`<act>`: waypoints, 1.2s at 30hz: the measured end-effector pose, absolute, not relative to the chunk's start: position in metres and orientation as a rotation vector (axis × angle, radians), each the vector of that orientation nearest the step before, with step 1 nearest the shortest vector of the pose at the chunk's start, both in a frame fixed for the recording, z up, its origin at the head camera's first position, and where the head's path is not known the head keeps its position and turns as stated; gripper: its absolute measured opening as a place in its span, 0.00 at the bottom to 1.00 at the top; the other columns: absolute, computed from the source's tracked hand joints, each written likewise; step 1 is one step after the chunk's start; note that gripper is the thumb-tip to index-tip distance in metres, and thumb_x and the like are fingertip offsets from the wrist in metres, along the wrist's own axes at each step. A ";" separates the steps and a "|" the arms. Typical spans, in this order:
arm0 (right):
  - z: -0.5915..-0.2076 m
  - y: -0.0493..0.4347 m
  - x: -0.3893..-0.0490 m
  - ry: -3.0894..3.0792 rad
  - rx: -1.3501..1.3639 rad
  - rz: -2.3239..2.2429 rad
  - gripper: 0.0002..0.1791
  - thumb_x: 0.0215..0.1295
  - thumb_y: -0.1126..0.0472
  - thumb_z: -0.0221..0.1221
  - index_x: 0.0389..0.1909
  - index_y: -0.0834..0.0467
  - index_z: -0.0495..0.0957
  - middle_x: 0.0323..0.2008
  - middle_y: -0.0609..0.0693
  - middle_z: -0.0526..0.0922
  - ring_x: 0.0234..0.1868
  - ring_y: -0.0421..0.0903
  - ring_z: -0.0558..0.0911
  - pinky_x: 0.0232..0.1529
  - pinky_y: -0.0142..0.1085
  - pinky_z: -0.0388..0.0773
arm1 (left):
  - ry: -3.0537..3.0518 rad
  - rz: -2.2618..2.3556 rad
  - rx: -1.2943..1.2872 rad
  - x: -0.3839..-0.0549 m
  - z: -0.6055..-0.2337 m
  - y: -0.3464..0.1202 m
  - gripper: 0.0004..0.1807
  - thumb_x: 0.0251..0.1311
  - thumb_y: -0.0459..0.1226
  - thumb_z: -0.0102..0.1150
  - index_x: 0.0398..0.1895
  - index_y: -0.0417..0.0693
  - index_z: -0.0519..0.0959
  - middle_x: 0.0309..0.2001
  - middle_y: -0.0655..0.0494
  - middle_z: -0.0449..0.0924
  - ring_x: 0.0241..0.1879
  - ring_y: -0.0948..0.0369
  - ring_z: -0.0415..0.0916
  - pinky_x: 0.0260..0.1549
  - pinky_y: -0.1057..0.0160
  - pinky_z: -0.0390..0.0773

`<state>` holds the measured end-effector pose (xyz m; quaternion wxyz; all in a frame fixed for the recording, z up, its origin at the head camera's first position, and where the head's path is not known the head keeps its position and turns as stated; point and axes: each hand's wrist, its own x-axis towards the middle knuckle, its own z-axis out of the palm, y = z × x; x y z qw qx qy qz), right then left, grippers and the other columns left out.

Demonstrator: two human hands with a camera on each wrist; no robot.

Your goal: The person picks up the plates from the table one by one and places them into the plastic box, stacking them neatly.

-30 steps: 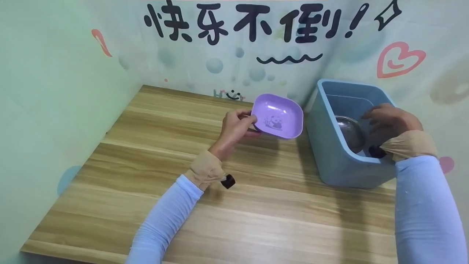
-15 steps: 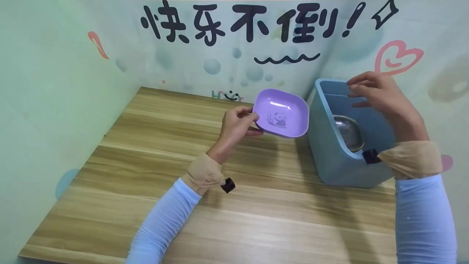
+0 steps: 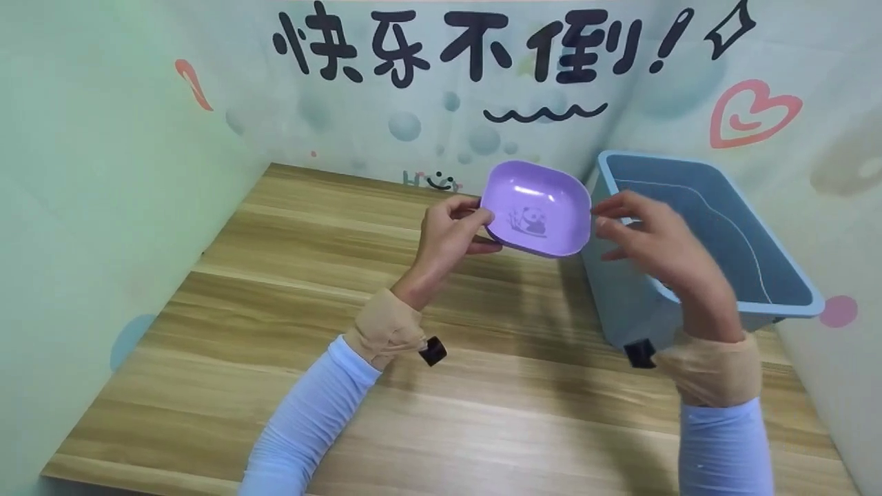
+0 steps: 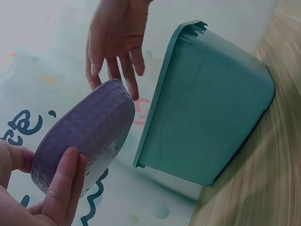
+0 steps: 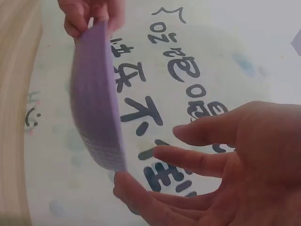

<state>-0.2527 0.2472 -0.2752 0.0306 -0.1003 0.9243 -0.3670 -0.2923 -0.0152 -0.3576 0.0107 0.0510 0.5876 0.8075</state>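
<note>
A purple rounded-square bowl (image 3: 536, 210) with a panda print is held up above the table, its inside facing the head camera. My left hand (image 3: 451, 231) grips its left edge, thumb on the rim and fingers beneath. In the left wrist view the bowl's faceted outer side (image 4: 91, 125) shows. My right hand (image 3: 658, 241) is at the bowl's opposite side with fingers spread, one fingertip (image 5: 123, 181) right at the rim in the right wrist view. Behind the right hand stands a blue plastic bin (image 3: 598, 296); part of its inside is hidden by that hand.
The wood-grain table (image 3: 275, 331) spreads below both hands. A printed backdrop (image 3: 386, 138) with large black characters rises behind the table, and a pale green wall (image 3: 103, 172) bounds the left. The bin's tall side wall (image 4: 207, 108) stands to the right of the bowl.
My right hand has come up out of the bin and moved left to the bowl's right rim. The bowl has shifted slightly up and right in my left hand. The metal dish inside the bin is now hidden.
</note>
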 end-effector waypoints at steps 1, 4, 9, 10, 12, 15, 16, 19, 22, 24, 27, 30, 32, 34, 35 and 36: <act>-0.279 0.244 -0.253 2.823 -0.320 -1.155 0.24 0.79 0.52 0.53 0.67 0.61 0.71 0.65 0.63 0.75 0.60 0.60 0.82 0.43 0.35 0.90 | 1.826 2.523 0.163 -0.292 -0.357 -0.015 0.16 0.62 0.30 0.60 0.53 0.33 0.79 0.46 0.42 0.79 0.37 0.48 0.88 0.40 0.54 0.91; -0.292 0.237 -0.255 2.759 -0.322 -1.230 0.25 0.79 0.50 0.54 0.69 0.58 0.70 0.67 0.62 0.72 0.63 0.60 0.79 0.44 0.38 0.90 | 1.806 2.532 0.173 -0.290 -0.356 -0.014 0.17 0.62 0.30 0.60 0.53 0.32 0.78 0.46 0.42 0.79 0.38 0.48 0.87 0.40 0.53 0.91; -0.314 0.227 -0.262 2.642 -0.284 -1.503 0.24 0.78 0.51 0.55 0.69 0.56 0.70 0.68 0.60 0.66 0.55 0.54 0.79 0.41 0.43 0.91 | 1.799 2.525 0.166 -0.290 -0.355 -0.010 0.17 0.62 0.30 0.60 0.54 0.33 0.78 0.47 0.41 0.79 0.38 0.50 0.87 0.41 0.54 0.91; -0.318 0.226 -0.264 2.608 -0.294 -1.575 0.23 0.79 0.53 0.55 0.69 0.57 0.70 0.69 0.59 0.65 0.52 0.53 0.80 0.40 0.44 0.91 | 1.801 2.523 0.165 -0.290 -0.355 -0.010 0.17 0.62 0.30 0.60 0.54 0.33 0.77 0.47 0.41 0.79 0.38 0.50 0.87 0.41 0.54 0.91; -0.326 0.223 -0.267 2.551 -0.309 -1.697 0.21 0.79 0.59 0.52 0.69 0.58 0.69 0.70 0.59 0.62 0.48 0.52 0.82 0.41 0.47 0.91 | 1.809 2.518 0.163 -0.291 -0.355 -0.008 0.18 0.62 0.30 0.60 0.55 0.33 0.77 0.48 0.41 0.79 0.39 0.49 0.87 0.41 0.54 0.91; -0.334 0.218 -0.271 2.501 -0.294 -1.814 0.22 0.76 0.68 0.49 0.69 0.59 0.68 0.71 0.57 0.59 0.45 0.52 0.84 0.41 0.46 0.91 | 1.835 2.499 0.163 -0.292 -0.357 -0.007 0.18 0.63 0.30 0.61 0.56 0.34 0.77 0.48 0.41 0.78 0.38 0.48 0.87 0.41 0.55 0.91; -0.336 0.217 -0.272 2.490 -0.281 -1.841 0.23 0.75 0.70 0.48 0.69 0.59 0.68 0.72 0.58 0.59 0.46 0.52 0.84 0.42 0.46 0.91 | 1.843 2.493 0.161 -0.293 -0.358 -0.007 0.18 0.63 0.30 0.61 0.56 0.34 0.77 0.48 0.41 0.78 0.37 0.48 0.87 0.40 0.55 0.91; -0.342 0.214 -0.275 2.479 -0.229 -1.891 0.28 0.70 0.75 0.47 0.69 0.58 0.68 0.72 0.58 0.59 0.48 0.53 0.83 0.42 0.44 0.91 | 1.865 2.476 0.161 -0.293 -0.360 -0.007 0.18 0.63 0.29 0.61 0.56 0.34 0.77 0.47 0.41 0.78 0.36 0.50 0.87 0.40 0.55 0.91; -0.344 0.213 -0.277 2.464 -0.210 -1.944 0.31 0.67 0.76 0.48 0.70 0.57 0.68 0.70 0.60 0.61 0.48 0.54 0.83 0.43 0.44 0.91 | 1.860 2.479 0.157 -0.294 -0.361 -0.007 0.19 0.63 0.28 0.60 0.57 0.34 0.76 0.46 0.41 0.78 0.35 0.50 0.87 0.39 0.54 0.91; -0.344 0.213 -0.277 2.462 -0.205 -1.961 0.31 0.67 0.76 0.49 0.71 0.57 0.67 0.69 0.61 0.63 0.46 0.53 0.85 0.43 0.44 0.91 | 1.860 2.477 0.153 -0.294 -0.362 -0.007 0.19 0.63 0.27 0.60 0.58 0.33 0.75 0.46 0.40 0.79 0.35 0.49 0.88 0.39 0.54 0.91; -0.345 0.214 -0.276 2.439 -0.185 -1.983 0.29 0.68 0.75 0.48 0.71 0.58 0.66 0.65 0.63 0.65 0.42 0.51 0.87 0.44 0.44 0.91 | 1.861 2.465 0.142 -0.294 -0.362 -0.007 0.20 0.63 0.27 0.60 0.58 0.34 0.75 0.47 0.40 0.79 0.35 0.49 0.88 0.40 0.55 0.91; -0.345 0.214 -0.276 2.430 -0.173 -1.984 0.28 0.71 0.73 0.47 0.71 0.60 0.64 0.62 0.63 0.66 0.40 0.49 0.88 0.44 0.43 0.91 | 1.866 2.452 0.141 -0.293 -0.363 -0.007 0.19 0.63 0.28 0.59 0.58 0.34 0.75 0.47 0.40 0.78 0.35 0.50 0.88 0.40 0.55 0.91; -0.344 0.214 -0.275 2.441 -0.173 -1.970 0.27 0.72 0.72 0.47 0.71 0.60 0.64 0.61 0.62 0.67 0.40 0.48 0.88 0.43 0.42 0.91 | 1.866 2.451 0.144 -0.293 -0.364 -0.008 0.19 0.63 0.28 0.59 0.58 0.35 0.75 0.47 0.40 0.78 0.34 0.50 0.88 0.41 0.54 0.91; -0.342 0.215 -0.275 2.464 -0.177 -1.948 0.27 0.72 0.72 0.48 0.71 0.59 0.64 0.61 0.62 0.68 0.40 0.48 0.88 0.43 0.41 0.91 | 1.869 2.451 0.150 -0.294 -0.365 -0.008 0.18 0.63 0.29 0.59 0.57 0.35 0.75 0.47 0.40 0.78 0.33 0.50 0.88 0.40 0.53 0.91; -0.341 0.215 -0.275 2.479 -0.181 -1.935 0.28 0.72 0.72 0.48 0.71 0.59 0.64 0.61 0.63 0.68 0.40 0.48 0.88 0.42 0.41 0.91 | 1.871 2.452 0.154 -0.294 -0.365 -0.008 0.18 0.63 0.29 0.58 0.56 0.35 0.75 0.46 0.40 0.78 0.33 0.50 0.88 0.40 0.53 0.91; -0.340 0.215 -0.275 2.485 -0.181 -1.930 0.28 0.72 0.72 0.47 0.72 0.59 0.64 0.61 0.63 0.68 0.41 0.48 0.87 0.43 0.41 0.91 | 1.873 2.452 0.159 -0.294 -0.365 -0.008 0.18 0.64 0.29 0.59 0.56 0.35 0.75 0.46 0.40 0.78 0.32 0.50 0.88 0.40 0.53 0.91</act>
